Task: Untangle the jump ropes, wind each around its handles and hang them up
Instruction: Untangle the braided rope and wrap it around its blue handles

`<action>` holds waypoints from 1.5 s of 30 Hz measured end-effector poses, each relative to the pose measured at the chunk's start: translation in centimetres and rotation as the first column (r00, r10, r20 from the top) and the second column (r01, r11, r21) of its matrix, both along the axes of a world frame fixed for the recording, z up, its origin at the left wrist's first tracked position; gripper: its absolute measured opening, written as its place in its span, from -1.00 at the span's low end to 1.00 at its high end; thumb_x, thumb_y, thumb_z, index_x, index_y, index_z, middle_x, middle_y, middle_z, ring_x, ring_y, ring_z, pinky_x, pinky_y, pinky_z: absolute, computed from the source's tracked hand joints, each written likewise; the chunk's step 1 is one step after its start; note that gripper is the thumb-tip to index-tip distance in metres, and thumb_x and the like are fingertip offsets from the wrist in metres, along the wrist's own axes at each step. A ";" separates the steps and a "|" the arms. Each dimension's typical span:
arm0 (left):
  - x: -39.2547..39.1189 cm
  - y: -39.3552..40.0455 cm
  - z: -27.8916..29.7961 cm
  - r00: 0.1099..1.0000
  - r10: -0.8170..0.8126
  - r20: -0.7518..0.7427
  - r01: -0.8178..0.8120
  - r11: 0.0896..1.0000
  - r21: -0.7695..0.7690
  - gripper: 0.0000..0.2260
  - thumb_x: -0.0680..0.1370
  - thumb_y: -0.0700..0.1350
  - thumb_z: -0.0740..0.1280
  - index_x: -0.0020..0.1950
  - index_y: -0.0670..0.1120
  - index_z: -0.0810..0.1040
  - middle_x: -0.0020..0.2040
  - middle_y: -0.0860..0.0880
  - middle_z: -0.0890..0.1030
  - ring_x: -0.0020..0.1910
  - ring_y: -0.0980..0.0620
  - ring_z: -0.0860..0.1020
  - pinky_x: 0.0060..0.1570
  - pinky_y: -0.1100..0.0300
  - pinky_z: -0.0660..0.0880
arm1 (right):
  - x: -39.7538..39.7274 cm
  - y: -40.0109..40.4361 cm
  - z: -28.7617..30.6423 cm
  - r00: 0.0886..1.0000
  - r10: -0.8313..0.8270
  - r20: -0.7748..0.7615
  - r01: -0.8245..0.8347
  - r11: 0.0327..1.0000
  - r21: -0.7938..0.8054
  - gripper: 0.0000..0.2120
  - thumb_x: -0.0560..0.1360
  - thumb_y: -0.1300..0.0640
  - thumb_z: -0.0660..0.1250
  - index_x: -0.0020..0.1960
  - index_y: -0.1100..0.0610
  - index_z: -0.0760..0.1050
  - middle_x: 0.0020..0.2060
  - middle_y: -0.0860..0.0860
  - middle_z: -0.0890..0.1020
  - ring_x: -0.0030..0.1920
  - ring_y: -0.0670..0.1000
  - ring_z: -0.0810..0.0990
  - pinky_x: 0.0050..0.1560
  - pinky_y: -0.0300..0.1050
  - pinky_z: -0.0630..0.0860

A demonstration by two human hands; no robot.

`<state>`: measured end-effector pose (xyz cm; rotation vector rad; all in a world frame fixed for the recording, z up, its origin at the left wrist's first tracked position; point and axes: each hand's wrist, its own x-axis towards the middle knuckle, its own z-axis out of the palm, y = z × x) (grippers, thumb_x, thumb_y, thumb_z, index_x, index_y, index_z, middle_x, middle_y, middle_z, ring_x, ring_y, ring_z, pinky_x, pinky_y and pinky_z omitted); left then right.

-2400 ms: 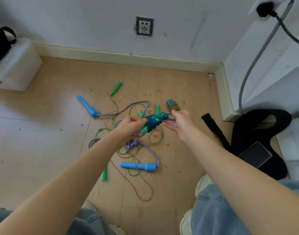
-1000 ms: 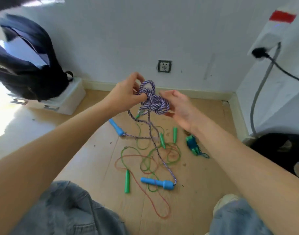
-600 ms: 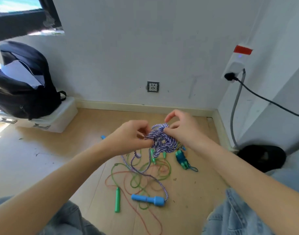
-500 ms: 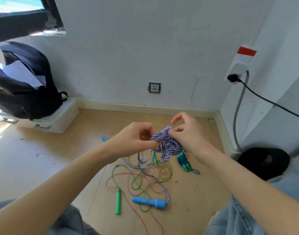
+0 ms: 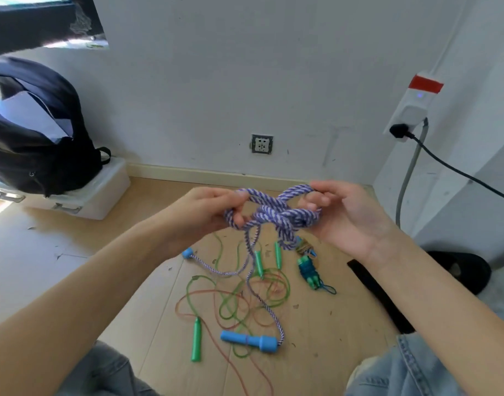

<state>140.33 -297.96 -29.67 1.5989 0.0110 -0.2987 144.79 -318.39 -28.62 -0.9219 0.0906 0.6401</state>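
Note:
A purple-and-white braided rope knot hangs in the air between my hands. My left hand hooks its fingers through the knot's left loop. My right hand pinches the right loop. Two strands drop to the floor, one to a blue handle near me, the other to a blue handle farther off. Thin green and red ropes lie tangled beneath, with green handles. A wound teal rope bundle lies to the right.
A black backpack sits on a white box at the left wall. A black strap and bag lie at right, under a plug and cable. My denim-clad knees frame the bottom of the view.
The teal bundle was set down on the floor and the purple knot lifted. Since half a second ago my hands have drawn apart, spreading the knot into two loops.

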 end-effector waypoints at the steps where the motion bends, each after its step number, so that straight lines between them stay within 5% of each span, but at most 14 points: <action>1: 0.3 0.5 0.2 0.994 0.097 -0.042 -0.102 0.985 -0.140 -0.77 0.44 0.00 0.33 -0.38 -0.07 0.55 -0.43 0.01 0.56 -0.28 0.11 0.62 -0.09 0.29 0.57 | -0.1 0.0 0.3 1.000 -0.020 0.007 0.020 0.999 0.036 -0.67 0.49 0.27 0.15 -0.44 0.11 0.28 -0.60 -0.04 0.24 -0.53 -0.05 0.30 -0.38 -0.19 0.37; 6: 1.0 0.8 0.8 0.885 0.323 -0.335 -0.449 0.785 -0.427 -0.74 0.55 -0.11 0.25 -0.35 -0.08 0.41 -0.58 0.08 0.41 -0.53 0.13 0.51 -0.43 0.30 0.52 | -0.7 1.1 -0.5 0.917 0.293 0.272 -0.194 0.920 -0.340 -0.74 0.31 0.24 0.44 -0.10 0.15 0.40 -0.50 -0.04 0.46 -0.51 -0.10 0.43 -0.42 -0.25 0.50; 13: 0.8 -1.8 0.2 0.901 0.355 -0.249 -0.424 0.842 -0.334 -0.76 0.59 -0.11 0.21 -0.28 -0.11 0.39 -0.62 0.10 0.28 -0.66 0.16 0.37 -0.49 0.33 0.47 | -0.7 1.3 -1.6 0.905 0.261 0.336 0.020 0.763 -0.646 -0.78 0.47 0.26 0.34 0.10 0.24 0.46 -0.47 -0.05 0.54 -0.44 -0.13 0.54 -0.46 -0.35 0.43; 16: 0.6 -1.9 -0.4 0.874 0.370 -0.315 -0.463 0.833 -0.304 -0.75 0.60 -0.14 0.19 -0.27 -0.14 0.39 -0.62 0.07 0.32 -0.65 0.15 0.38 -0.50 0.30 0.49 | -1.0 1.3 -1.3 0.692 0.424 0.584 0.328 0.537 -0.778 -0.76 0.45 0.07 0.36 0.09 0.09 0.45 0.02 -0.04 0.51 -0.02 -0.11 0.51 -0.11 -0.28 0.43; 18: 0.5 -1.9 -0.4 0.866 0.381 -0.324 -0.479 0.818 -0.319 -0.75 0.60 -0.15 0.18 -0.28 -0.15 0.39 -0.61 0.06 0.34 -0.63 0.15 0.40 -0.49 0.28 0.51 | -1.7 1.8 -0.5 0.552 0.491 0.674 0.416 0.538 -0.733 -0.65 0.40 -0.21 0.28 -0.05 0.06 0.50 -0.04 -0.07 0.52 -0.05 -0.14 0.49 -0.06 -0.21 0.44; 22: 0.4 -2.7 -0.3 0.893 0.346 -0.289 -0.428 0.852 -0.301 -0.76 0.61 -0.14 0.17 -0.26 -0.16 0.39 -0.60 0.06 0.34 -0.64 0.14 0.40 -0.44 0.24 0.56 | -2.5 2.6 -1.1 0.435 0.806 0.401 0.338 0.267 -0.903 -0.64 0.36 -0.23 0.35 -0.29 0.07 0.46 -0.34 -0.07 0.50 -0.30 -0.05 0.44 -0.35 -0.20 0.27; 28: 0.1 -2.4 -0.3 0.922 0.291 -0.257 -0.354 0.900 -0.253 -0.77 0.61 -0.13 0.18 -0.24 -0.15 0.40 -0.56 0.08 0.31 -0.64 0.19 0.26 -0.57 0.34 0.38 | -1.5 1.8 -1.4 0.384 0.700 0.602 0.412 0.454 -0.790 -0.78 0.38 0.01 0.44 -0.16 0.03 0.41 -0.23 -0.12 0.45 -0.30 -0.19 0.38 -0.30 -0.37 0.32; 33: -0.6 -3.7 -0.9 0.960 0.211 -0.182 -0.236 0.963 -0.129 -0.80 0.60 -0.13 0.21 -0.22 -0.14 0.40 -0.51 0.07 0.34 -0.60 0.19 0.27 -0.60 0.36 0.30 | -1.9 1.8 -2.0 0.251 0.920 0.300 0.340 0.206 -0.917 -0.79 0.43 0.06 0.37 -0.09 0.20 0.51 -0.17 -0.01 0.46 -0.16 -0.02 0.43 -0.20 -0.14 0.35; 34: -0.6 -3.6 -1.0 0.963 0.214 -0.163 -0.230 0.970 -0.084 -0.80 0.60 -0.13 0.20 -0.22 -0.13 0.39 -0.49 0.06 0.34 -0.60 0.19 0.27 -0.62 0.37 0.27 | -2.0 1.9 -2.0 0.262 0.915 0.307 0.293 0.228 -0.929 -0.80 0.44 0.08 0.35 -0.09 0.22 0.53 -0.19 0.01 0.48 -0.16 -0.02 0.46 -0.18 -0.12 0.37; 36: -0.3 -2.9 -1.6 0.964 0.245 -0.100 -0.239 0.969 0.067 -0.79 0.61 -0.12 0.18 -0.22 -0.12 0.38 -0.45 0.04 0.35 -0.62 0.19 0.27 -0.65 0.40 0.21 | -2.3 1.9 -1.3 0.485 0.746 0.457 0.037 0.504 -0.863 -0.90 0.46 0.18 0.30 -0.17 0.21 0.54 -0.29 0.02 0.56 -0.24 -0.07 0.52 -0.24 -0.19 0.45; 39: 0.1 -1.6 -3.0 0.945 0.324 -0.038 -0.305 0.917 0.256 -0.77 0.61 -0.09 0.17 -0.23 -0.12 0.42 -0.39 0.00 0.42 -0.65 0.21 0.29 -0.64 0.42 0.22 | -1.0 0.4 0.5 0.915 0.161 0.369 -0.106 0.981 -0.163 -0.82 0.35 0.29 0.22 -0.38 0.13 0.50 -0.52 0.00 0.49 -0.36 -0.02 0.52 -0.21 -0.21 0.50; 41: 0.2 -0.6 -3.6 0.935 0.354 -0.033 -0.325 0.890 0.320 -0.79 0.61 -0.06 0.18 -0.16 -0.12 0.47 -0.34 -0.01 0.49 -0.65 0.21 0.31 -0.63 0.41 0.23 | -0.4 -0.6 1.4 0.966 0.045 0.256 -0.056 0.998 0.034 -0.88 0.35 0.24 0.23 -0.36 0.12 0.41 -0.60 -0.04 0.33 -0.44 -0.01 0.43 -0.26 -0.18 0.48; 43: 0.3 0.2 -3.9 0.925 0.375 -0.059 -0.338 0.886 0.318 -0.81 0.60 -0.06 0.19 -0.10 -0.11 0.51 -0.28 0.01 0.57 -0.64 0.21 0.34 -0.63 0.40 0.26 | -0.3 -0.9 0.9 0.907 0.273 0.320 -0.155 0.924 -0.349 -0.95 0.42 0.23 0.25 -0.22 0.16 0.45 -0.62 -0.07 0.29 -0.54 -0.07 0.32 -0.44 -0.26 0.41; 45: 0.2 0.7 -3.8 0.912 0.394 -0.115 -0.355 0.898 0.258 -0.83 0.60 -0.06 0.20 -0.06 -0.10 0.52 -0.24 0.01 0.61 -0.63 0.21 0.36 -0.63 0.40 0.29 | -1.2 -0.5 -0.3 0.697 0.669 0.260 -0.212 0.538 -0.816 -0.85 0.53 0.15 0.26 -0.12 0.24 0.50 -0.62 -0.09 0.35 -0.59 -0.11 0.31 -0.52 -0.30 0.35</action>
